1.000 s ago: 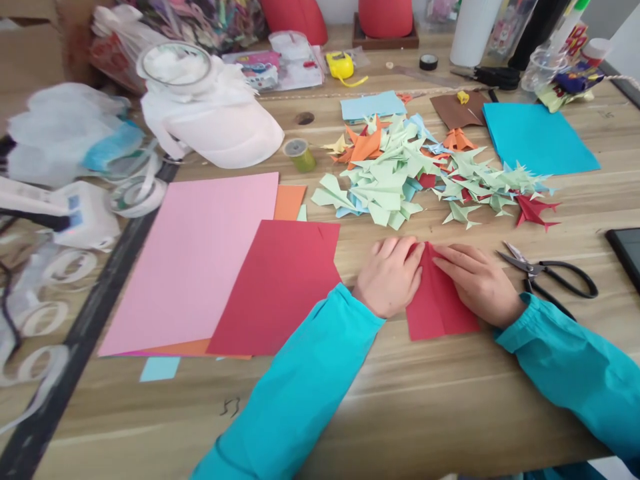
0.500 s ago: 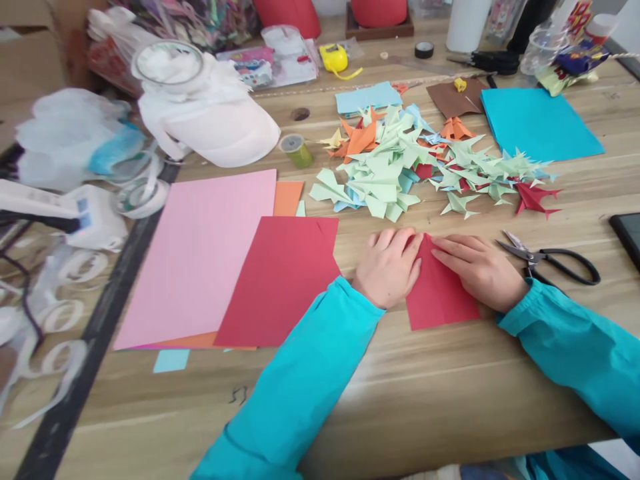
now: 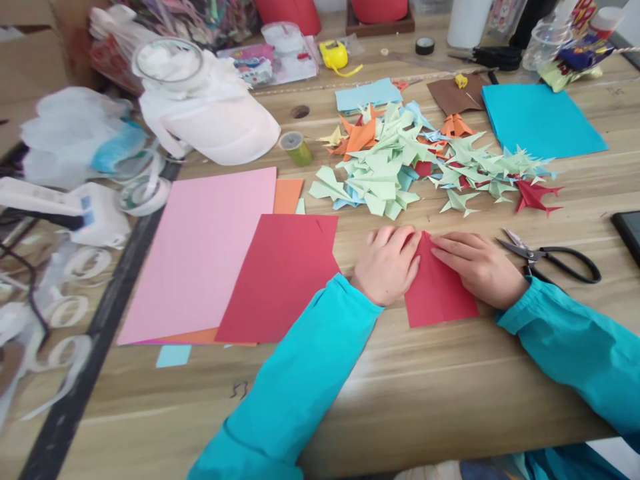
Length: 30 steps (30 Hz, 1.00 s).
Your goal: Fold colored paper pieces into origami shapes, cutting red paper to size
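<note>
A red sheet of paper (image 3: pixel 440 293) with a lengthwise crease lies on the wooden table, its upper end folded towards a point. My left hand (image 3: pixel 387 263) presses on the paper's upper left edge, fingers bent together and thumb alongside. From the right, my right hand (image 3: pixel 480 267) holds down the upper right edge, its fingers close together and slanting to the tip. The folded corners are partly hidden under my fingers. Black-handled scissors (image 3: pixel 555 257) lie just right of my right hand. A larger red sheet (image 3: pixel 280 280) is left of my left hand.
Pink paper (image 3: pixel 205 247) lies under the larger red sheet. Beyond my hands is a pile of folded paper shapes (image 3: pixel 385 167), with blue paper (image 3: pixel 543 123) behind on the right. A thread spool (image 3: pixel 296 149), a phone-like black object (image 3: pixel 627 233) and tape rolls (image 3: pixel 145 193) stand around.
</note>
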Each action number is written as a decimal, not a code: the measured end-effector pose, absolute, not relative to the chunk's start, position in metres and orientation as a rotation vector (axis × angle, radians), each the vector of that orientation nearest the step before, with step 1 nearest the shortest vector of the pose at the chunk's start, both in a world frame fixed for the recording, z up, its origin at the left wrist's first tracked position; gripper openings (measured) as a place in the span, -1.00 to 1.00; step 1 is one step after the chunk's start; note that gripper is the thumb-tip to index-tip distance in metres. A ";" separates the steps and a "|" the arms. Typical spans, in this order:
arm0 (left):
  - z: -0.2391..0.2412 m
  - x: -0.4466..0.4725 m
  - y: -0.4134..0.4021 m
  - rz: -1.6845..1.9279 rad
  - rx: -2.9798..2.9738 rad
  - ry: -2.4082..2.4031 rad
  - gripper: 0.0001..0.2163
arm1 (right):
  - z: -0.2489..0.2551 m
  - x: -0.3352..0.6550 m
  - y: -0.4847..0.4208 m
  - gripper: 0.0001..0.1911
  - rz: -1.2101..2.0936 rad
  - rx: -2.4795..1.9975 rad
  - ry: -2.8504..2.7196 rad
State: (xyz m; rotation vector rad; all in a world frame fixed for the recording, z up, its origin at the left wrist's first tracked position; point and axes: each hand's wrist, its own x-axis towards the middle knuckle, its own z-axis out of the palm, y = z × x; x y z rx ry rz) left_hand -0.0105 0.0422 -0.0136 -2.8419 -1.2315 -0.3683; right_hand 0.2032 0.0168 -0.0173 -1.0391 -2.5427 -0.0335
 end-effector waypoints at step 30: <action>-0.017 -0.010 0.042 -0.378 -2.848 -1.276 -0.60 | -0.018 0.203 0.016 -0.61 -0.007 -1.041 -2.560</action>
